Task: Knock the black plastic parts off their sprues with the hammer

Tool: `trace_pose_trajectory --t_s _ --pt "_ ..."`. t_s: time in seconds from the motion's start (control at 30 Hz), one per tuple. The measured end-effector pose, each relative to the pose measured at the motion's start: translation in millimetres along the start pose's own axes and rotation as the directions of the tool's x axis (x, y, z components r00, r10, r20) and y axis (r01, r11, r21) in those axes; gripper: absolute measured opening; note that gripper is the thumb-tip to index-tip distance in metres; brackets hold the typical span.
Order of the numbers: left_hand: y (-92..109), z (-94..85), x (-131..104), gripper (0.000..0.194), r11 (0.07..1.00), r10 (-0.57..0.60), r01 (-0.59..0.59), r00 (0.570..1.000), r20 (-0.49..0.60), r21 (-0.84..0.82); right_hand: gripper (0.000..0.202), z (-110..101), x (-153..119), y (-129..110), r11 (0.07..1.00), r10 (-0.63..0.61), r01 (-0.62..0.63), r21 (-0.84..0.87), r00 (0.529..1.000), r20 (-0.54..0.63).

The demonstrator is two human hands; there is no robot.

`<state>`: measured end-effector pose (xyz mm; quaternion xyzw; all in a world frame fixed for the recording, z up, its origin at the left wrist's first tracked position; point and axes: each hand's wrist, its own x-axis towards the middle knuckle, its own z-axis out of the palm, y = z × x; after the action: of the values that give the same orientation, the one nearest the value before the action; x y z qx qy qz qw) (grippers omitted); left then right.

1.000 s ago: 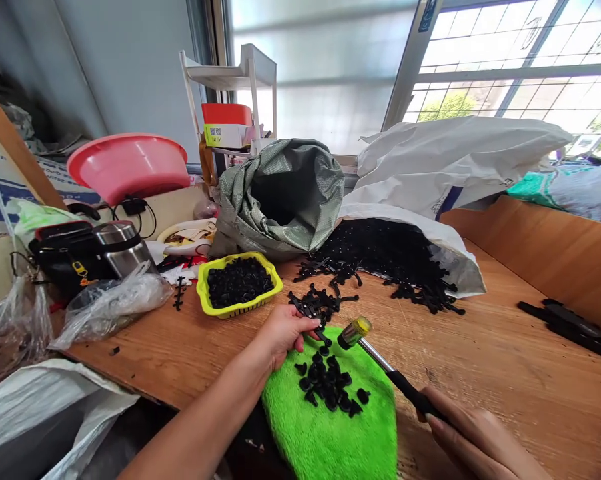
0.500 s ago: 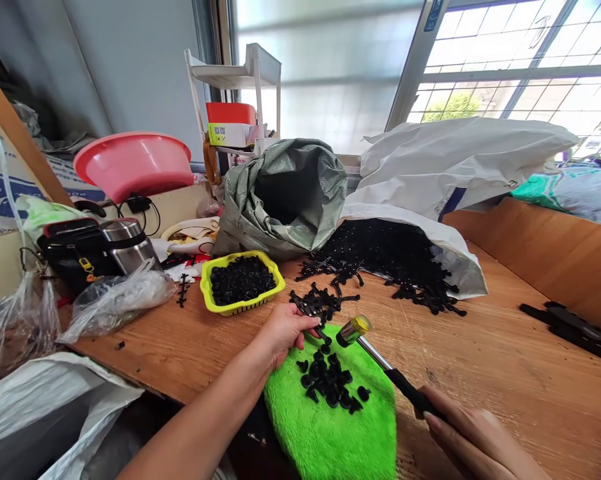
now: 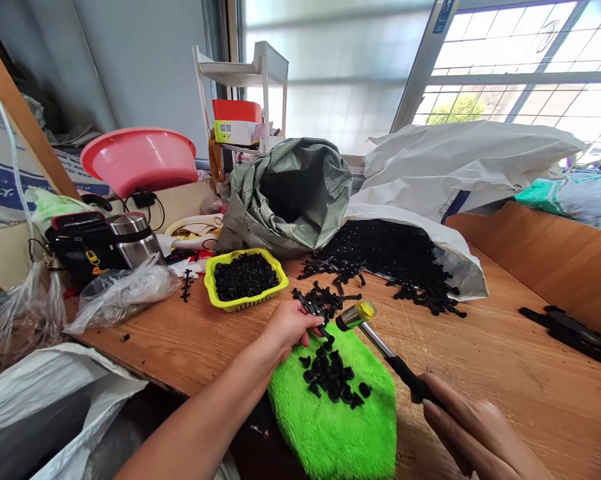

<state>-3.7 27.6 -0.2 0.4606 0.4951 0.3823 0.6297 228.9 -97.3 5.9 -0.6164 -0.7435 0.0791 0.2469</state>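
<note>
My left hand (image 3: 295, 325) pinches a small black part (image 3: 325, 333) between thumb and fingers, at the far edge of a bright green cloth (image 3: 340, 437). My right hand (image 3: 473, 423) is wrapped round the black grip of a mallet (image 3: 380, 341). Its head, with a yellow face and a dark face, is raised just to the right of the left fingertips. Several black plugs with round caps (image 3: 333, 373) lie in a heap on the cloth. Beyond my left hand is a pile of thin black strips (image 3: 325, 297) on the wooden table.
A yellow basket (image 3: 211, 283) full of black pieces stands at left. Behind are an open grey-green sack (image 3: 240, 220) and a white sack (image 3: 470, 267) spilling black parts. A steel flask (image 3: 135, 243) and plastic bag (image 3: 125, 303) sit far left; black objects (image 3: 570, 333) lie right.
The mallet head has risen slightly and tilted, still close to my left fingers. My left hand keeps its pinch on the black part. The whole view has shifted a little.
</note>
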Motion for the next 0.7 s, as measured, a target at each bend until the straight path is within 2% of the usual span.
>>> trace_pose_trajectory --t_s 0.13,0.2,0.3,0.43,0.57,0.7 --pt "1.6 0.6 -1.1 0.012 1.000 -0.003 0.003 1.000 0.000 0.014 0.056 -4.9 6.7 -18.7 0.994 -0.070 0.076 -0.082 0.995 0.072" --pt "1.1 0.7 -0.4 0.012 1.000 -0.007 0.007 1.000 -0.004 0.016 0.055 -6.3 5.9 -22.3 0.994 -0.071 0.076 -0.084 0.996 0.057" --pt "-0.1 0.7 0.4 0.012 1.000 -0.006 0.006 1.000 -0.004 0.016 0.045 -6.1 3.6 -23.0 0.995 -0.063 0.065 -0.078 0.997 0.036" --pt "0.8 0.9 -1.0 0.012 1.000 0.000 0.000 1.000 -0.009 0.006 0.046 -1.7 5.6 -22.2 0.983 -0.089 0.107 -0.148 0.989 0.118" --pt "2.8 1.5 -3.0 0.012 1.000 0.007 -0.007 1.000 -0.015 -0.013 0.046 0.0 6.8 -23.0 0.979 -0.104 0.115 -0.167 0.992 0.077" --pt "2.3 2.2 -3.3 0.014 0.999 0.027 -0.028 0.999 -0.027 -0.036 0.039 -1.1 3.8 -26.4 0.971 -0.119 0.138 -0.194 0.987 0.107"
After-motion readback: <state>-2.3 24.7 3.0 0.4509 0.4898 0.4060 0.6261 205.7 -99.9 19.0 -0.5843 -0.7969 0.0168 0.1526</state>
